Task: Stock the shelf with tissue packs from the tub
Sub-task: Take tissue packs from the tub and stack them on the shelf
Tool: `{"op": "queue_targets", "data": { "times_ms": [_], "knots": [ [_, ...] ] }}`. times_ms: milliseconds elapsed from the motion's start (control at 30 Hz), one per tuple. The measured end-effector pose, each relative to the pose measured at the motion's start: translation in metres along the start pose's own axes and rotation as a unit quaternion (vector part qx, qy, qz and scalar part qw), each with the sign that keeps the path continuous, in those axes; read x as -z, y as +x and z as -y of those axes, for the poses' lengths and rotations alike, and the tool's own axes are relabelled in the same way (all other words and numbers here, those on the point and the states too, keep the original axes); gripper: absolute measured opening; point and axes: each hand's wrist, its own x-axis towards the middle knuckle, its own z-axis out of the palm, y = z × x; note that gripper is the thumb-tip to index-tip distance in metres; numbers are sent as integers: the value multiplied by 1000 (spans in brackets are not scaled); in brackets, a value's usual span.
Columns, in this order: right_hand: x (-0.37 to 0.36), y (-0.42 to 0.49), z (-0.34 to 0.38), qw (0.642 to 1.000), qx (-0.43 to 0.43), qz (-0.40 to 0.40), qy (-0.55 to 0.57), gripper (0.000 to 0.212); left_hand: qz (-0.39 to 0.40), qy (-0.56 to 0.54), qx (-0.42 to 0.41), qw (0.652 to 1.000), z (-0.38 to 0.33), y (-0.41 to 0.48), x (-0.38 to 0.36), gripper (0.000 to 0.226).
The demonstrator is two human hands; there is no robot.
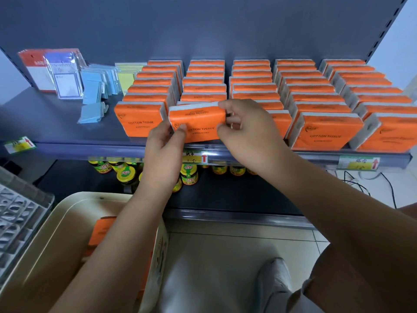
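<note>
we reach forward with both arms, bare along their whole visible length. the left forearm [126,233] rises from the lower left and the right forearm [327,199] from the lower right, drawing together toward the wrists. our left hand [164,143] grips the lower left corner of a pack [198,123], thumb [181,128] laid on its front face. our right hand [247,129] pinches the pack's right edge — fingers [225,105] curled over the top corner, its thumb lower down, back of the hand toward us. the two hands are near each other, not touching.
</note>
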Motion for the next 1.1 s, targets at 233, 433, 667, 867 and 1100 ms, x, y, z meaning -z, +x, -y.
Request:
{"op": "queue_targets", "data": {
  "times_ms": [233, 433, 667, 867, 1100],
  "knots": [
    [-7, 4, -2, 999, -25, -7, -26, 48, -1, -57, 63, 996, -2, 11, 5, 14],
    [-9, 2, 2, 998, -40, -12, -43, 47, 15, -69, 66, 995, 2, 12, 10, 13],
    [-9, 0, 6, 996, -50, 6, -72, 37, 19, -33, 66, 997, 8, 10, 10, 25],
    [-14, -2, 8, 976, 35, -38, -210, 38, 7, -10, 40, 999, 5, 8, 11, 28],
    [-38, -6, 18, 966, 163, -35, -196, 49, -44, 230, -114, 966, -8, -8, 29, 31]
  ]
}}
